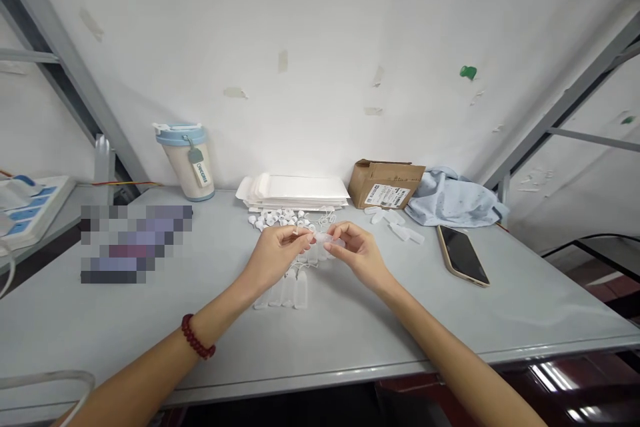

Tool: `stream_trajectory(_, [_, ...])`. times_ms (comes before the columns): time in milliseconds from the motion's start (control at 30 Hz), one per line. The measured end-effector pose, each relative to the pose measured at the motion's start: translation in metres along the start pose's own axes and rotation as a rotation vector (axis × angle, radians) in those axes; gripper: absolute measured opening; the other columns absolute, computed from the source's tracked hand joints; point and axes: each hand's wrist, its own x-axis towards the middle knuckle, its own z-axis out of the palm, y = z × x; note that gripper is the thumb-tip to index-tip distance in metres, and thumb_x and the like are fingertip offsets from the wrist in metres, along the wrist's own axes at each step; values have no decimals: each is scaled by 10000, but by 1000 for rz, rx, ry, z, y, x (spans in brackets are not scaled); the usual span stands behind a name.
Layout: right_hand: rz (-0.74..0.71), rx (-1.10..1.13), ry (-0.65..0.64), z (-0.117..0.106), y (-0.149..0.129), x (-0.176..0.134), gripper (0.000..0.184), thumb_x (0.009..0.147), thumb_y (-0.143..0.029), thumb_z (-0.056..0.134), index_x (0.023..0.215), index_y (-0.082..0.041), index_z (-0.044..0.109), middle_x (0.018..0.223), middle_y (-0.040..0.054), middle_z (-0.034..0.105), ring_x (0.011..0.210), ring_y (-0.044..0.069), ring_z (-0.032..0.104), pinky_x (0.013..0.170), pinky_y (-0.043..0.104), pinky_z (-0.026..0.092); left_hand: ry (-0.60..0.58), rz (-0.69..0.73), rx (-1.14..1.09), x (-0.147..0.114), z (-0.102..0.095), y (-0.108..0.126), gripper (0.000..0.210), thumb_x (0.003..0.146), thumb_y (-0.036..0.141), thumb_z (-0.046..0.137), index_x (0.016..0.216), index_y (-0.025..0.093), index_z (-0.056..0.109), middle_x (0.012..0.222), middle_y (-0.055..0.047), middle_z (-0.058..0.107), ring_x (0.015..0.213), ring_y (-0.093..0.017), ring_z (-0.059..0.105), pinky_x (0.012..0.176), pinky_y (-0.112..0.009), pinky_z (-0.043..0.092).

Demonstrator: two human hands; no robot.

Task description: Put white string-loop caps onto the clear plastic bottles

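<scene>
Over the middle of the grey table, my left hand (281, 250) and my right hand (361, 253) meet fingertip to fingertip. A small translucent plastic bottle (324, 238) lies on its side between them, pinched by the right thumb and fingers. The left fingers are pinched at its left end, on something small and white that I cannot make out. Several similar translucent bottles (301, 290) lie in rows below the hands, partly covered by them, with white string loops near their tops. White caps (280, 216) are heaped just behind the left hand, beside white string (327, 215).
Behind the caps stands a stack of flat white boxes (305, 190), then a cardboard box (387, 183) and a light blue cloth (453, 197). More loose translucent pieces (399, 231) and a phone (463, 255) lie right. A tumbler (187, 163) and a blurred-out object (135, 247) are left.
</scene>
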Motion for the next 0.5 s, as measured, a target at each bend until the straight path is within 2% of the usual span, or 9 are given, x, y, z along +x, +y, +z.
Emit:
stream_trajectory(233, [-3, -21, 9, 0, -1, 0, 229, 703, -332, 705, 710, -195, 522, 858, 14, 523, 740, 127, 492, 605, 241, 392, -5, 17, -75, -2, 3, 1, 248, 771, 375, 569, 760, 155, 684, 726, -40, 692, 687, -160, 623, 667, -268, 498])
stream_trajectory(500, [44, 61, -40, -2, 0, 0, 263, 684, -344, 722, 706, -193, 507, 856, 8, 533, 706, 120, 522, 582, 244, 417, 6, -8, -80, 1, 2, -2, 218, 712, 370, 622, 750, 167, 693, 756, -30, 679, 672, -153, 598, 636, -269, 500])
